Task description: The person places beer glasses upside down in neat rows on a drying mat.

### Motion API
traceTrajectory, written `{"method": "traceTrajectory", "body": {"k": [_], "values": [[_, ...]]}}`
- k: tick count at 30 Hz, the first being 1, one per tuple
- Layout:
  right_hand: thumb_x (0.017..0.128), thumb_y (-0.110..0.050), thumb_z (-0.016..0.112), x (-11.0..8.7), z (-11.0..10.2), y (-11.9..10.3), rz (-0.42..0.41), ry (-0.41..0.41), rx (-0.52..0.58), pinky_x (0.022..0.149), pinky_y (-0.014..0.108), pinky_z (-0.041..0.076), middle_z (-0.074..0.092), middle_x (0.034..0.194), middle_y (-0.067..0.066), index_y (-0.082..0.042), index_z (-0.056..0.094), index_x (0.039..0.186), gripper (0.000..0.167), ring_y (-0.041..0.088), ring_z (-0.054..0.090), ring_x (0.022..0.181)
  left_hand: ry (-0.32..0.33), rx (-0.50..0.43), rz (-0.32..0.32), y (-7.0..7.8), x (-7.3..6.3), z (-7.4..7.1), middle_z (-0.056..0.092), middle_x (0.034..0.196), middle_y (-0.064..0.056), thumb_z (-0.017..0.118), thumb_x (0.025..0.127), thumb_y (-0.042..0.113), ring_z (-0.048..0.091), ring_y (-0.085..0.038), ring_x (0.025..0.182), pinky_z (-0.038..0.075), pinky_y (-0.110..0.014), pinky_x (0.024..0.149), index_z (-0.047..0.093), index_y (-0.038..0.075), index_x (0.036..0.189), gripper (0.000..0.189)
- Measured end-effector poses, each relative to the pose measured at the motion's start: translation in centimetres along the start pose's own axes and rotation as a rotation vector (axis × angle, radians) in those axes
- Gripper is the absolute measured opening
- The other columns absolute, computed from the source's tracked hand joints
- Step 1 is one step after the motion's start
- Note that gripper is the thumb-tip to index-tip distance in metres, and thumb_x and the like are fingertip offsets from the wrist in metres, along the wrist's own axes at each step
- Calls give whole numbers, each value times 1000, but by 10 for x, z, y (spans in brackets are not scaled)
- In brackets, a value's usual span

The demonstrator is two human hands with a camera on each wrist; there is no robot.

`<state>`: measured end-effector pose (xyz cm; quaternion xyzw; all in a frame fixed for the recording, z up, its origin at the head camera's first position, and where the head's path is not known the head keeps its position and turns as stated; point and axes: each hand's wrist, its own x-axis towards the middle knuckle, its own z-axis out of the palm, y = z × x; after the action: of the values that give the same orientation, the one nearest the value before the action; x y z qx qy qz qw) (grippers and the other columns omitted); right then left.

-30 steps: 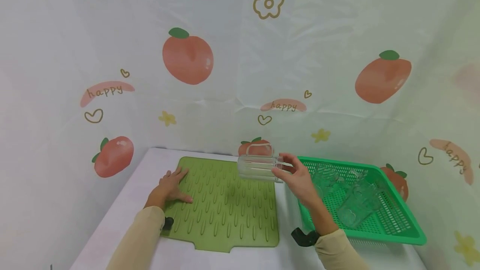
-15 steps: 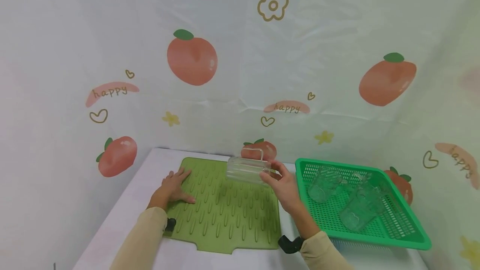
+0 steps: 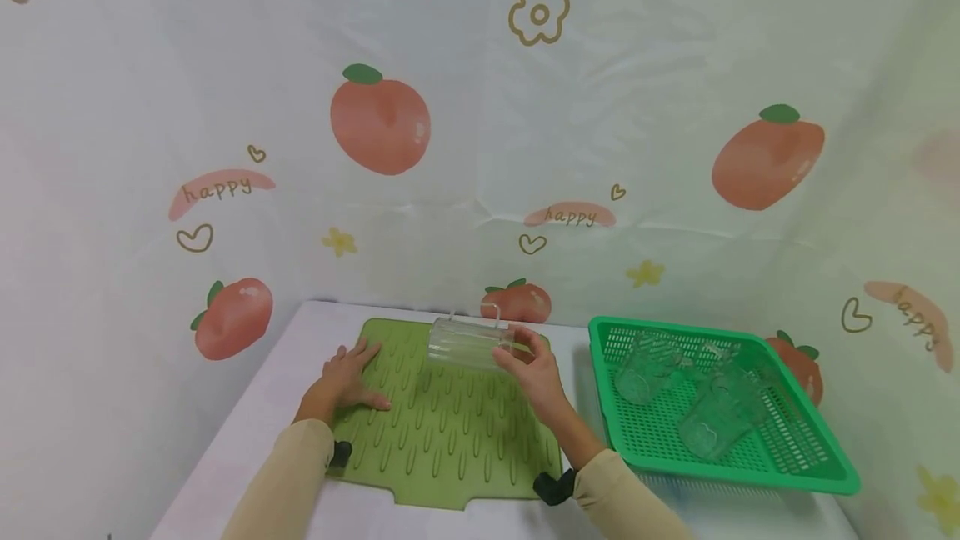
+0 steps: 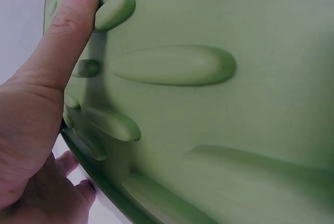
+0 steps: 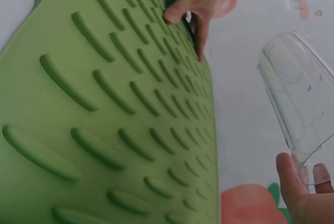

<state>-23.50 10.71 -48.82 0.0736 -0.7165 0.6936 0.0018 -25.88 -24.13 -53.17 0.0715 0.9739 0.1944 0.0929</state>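
Observation:
A clear glass mug lies on its side in the air above the green ridged drying mat, its handle pointing up. My right hand pinches the mug at its right end between thumb and fingers. In the right wrist view the same mug appears tilted, with the fingertips at its rim. My left hand rests spread on the mat's left edge. Close up in the left wrist view, the thumb lies along the mat's ridged surface.
On the right of the table stands a green plastic basket with several clear glass mugs lying in it. The white table meets a patterned cloth backdrop behind the mat.
My right hand has carried the mug leftward, away from the basket and further over the mat. The left hand stays in the same place on the mat.

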Motion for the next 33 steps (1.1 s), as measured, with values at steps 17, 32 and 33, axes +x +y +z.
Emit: {"method": "traceTrajectory", "body": {"k": [17,32,33], "values": [[97,-11,69,16,41,19,-34,-22,46,92,26,57,54,142,21,-4,51,143,51,34,61,127,13,-12,13,5,-5,-4,23,165,-31,94,64,51,18,-64,147,24,-78,114,34,6,159,121],[98,-25,69,28,68,20,17,-43,-51,100,46,56,51,147,16,-11,47,148,56,35,56,132,11,-3,19,0,0,0,22,166,-30,93,64,54,18,-64,148,24,-78,114,33,7,160,122],[98,-27,69,29,69,20,22,-45,-57,100,46,56,51,148,15,-11,47,148,57,33,56,132,13,-4,18,0,0,0,22,166,-30,93,64,54,18,-64,148,24,-78,114,33,7,159,122]]}}
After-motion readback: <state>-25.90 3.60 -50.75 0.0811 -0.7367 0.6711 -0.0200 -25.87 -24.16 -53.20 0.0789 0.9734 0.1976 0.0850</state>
